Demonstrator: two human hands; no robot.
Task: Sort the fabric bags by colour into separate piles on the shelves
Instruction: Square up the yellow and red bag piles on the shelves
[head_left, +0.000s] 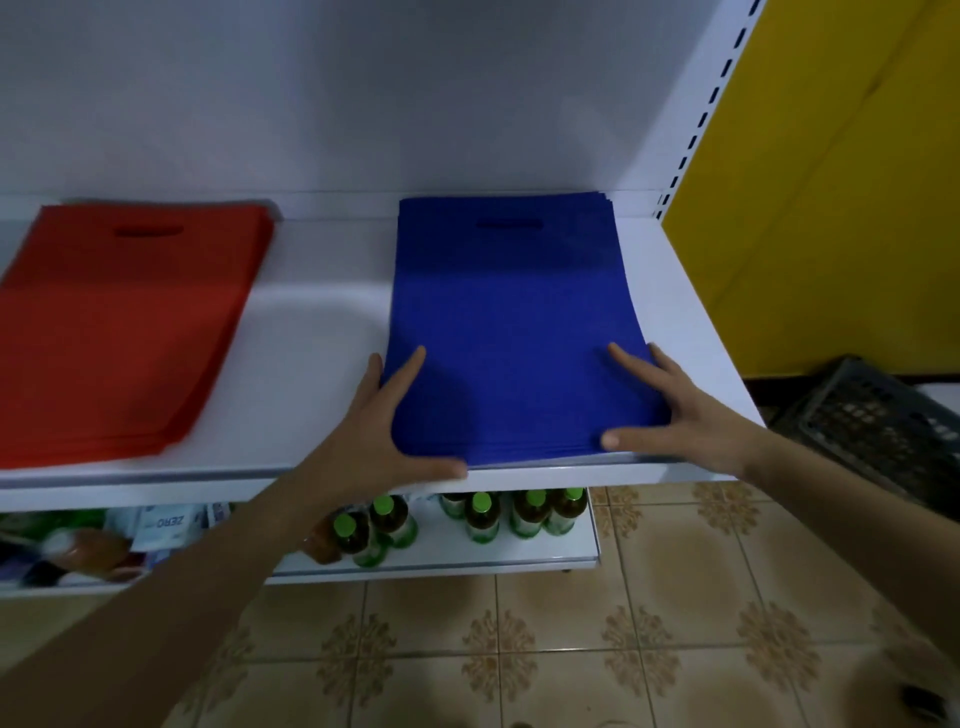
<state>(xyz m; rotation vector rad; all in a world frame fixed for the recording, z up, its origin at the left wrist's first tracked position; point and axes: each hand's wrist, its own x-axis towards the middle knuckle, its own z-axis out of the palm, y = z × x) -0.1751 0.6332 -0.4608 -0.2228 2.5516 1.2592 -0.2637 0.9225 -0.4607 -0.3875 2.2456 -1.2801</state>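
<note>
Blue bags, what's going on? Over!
Both open, left grip and right grip flat on blue pile near corners. Red pile apart, same shelf. Nothing in the way.

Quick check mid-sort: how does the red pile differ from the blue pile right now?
Colour aside, the red pile lies at the left of the white shelf, the blue pile at its right. The left hand and right hand rest on the blue pile's near corners; nothing touches the red pile. Both piles lie flat on the same shelf, with handle slots toward the back wall.
</note>
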